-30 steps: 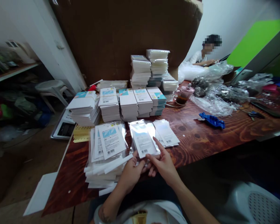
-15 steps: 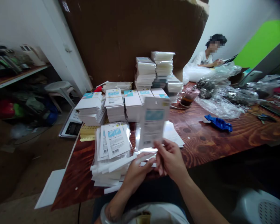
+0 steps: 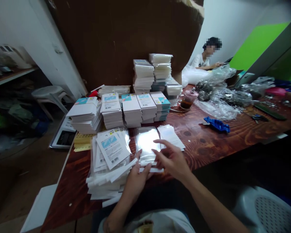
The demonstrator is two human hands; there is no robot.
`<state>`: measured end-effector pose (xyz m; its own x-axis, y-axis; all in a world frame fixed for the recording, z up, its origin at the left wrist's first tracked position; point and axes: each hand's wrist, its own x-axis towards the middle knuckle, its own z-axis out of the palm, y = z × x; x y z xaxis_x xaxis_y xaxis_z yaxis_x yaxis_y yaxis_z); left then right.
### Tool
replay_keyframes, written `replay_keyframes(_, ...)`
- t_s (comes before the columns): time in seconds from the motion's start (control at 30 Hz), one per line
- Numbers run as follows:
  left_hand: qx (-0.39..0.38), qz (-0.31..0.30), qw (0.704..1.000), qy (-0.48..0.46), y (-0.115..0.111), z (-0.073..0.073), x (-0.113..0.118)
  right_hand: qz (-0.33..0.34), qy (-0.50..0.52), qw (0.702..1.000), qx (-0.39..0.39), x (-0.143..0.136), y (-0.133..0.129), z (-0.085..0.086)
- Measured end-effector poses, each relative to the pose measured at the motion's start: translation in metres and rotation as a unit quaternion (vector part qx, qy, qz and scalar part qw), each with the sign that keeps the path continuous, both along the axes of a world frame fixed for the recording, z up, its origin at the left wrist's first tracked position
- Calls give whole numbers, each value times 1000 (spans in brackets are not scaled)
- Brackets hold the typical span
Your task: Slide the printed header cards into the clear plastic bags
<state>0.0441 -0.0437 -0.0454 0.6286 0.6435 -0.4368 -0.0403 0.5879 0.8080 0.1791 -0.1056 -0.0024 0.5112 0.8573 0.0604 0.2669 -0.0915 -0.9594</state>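
A stack of clear plastic sleeves (image 3: 147, 139) lies in front of me, bright with glare. My left hand (image 3: 138, 174) rests at the sleeves' lower left edge, thumb and index finger apart. Over the right side of the sleeves, my right hand (image 3: 173, 160) has its fingers spread, with the fingertips at the plastic; I cannot tell whether they press on it. To the left is a pile of sleeved cards (image 3: 113, 147) with blue pictures, text and barcodes, its white flaps fanned toward me. Loose white cards (image 3: 171, 137) lie partly under the sleeves' right side.
Banded card stacks (image 3: 132, 111) stand in a row behind, with taller packet stacks (image 3: 143, 76) beyond. A glass cup (image 3: 188, 98) of dark drink, a blue plastic part (image 3: 216, 124) and pliers (image 3: 258, 118) are to the right. Another person (image 3: 205, 60) sits at the back.
The packaging card held up in my right hand is no longer there. That hand has come down over the sleeves with fingers spread. The view has turned slightly right.
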Motion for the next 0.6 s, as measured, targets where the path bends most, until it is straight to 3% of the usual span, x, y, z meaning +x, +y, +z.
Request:
replay_keyframes(0.07, -9, 16, 1000, 10, -1, 3, 3, -103, -178, 979, 4, 34, -13, -15)
replay_keyframes(0.13, -12, 24, 1000, 14, 0, 5, 5, -141, -306, 940, -47, 61, -19, -34)
replay_keyframes(0.23, -4, 8, 1000, 5, 0, 4, 4, -161, -354, 914, -117, 75, -19, -57)
replay_keyframes(0.3, 5, 8, 1000, 2, 0, 4, 4, -187, -352, 910, -118, 71, -17, -65)
replay_keyframes(0.4, 6, 37, 999, -4, -1, 2, 4, -238, -370, 893, -92, 63, -14, -67)
replay_keyframes(0.5, -4, 58, 998, -15, -1, 2, 4, -269, -376, 886, -33, 61, -20, -56)
replay_keyframes(0.6, -18, 56, 998, -24, 0, 1, 3, -224, -314, 920, 68, 62, -38, -35)
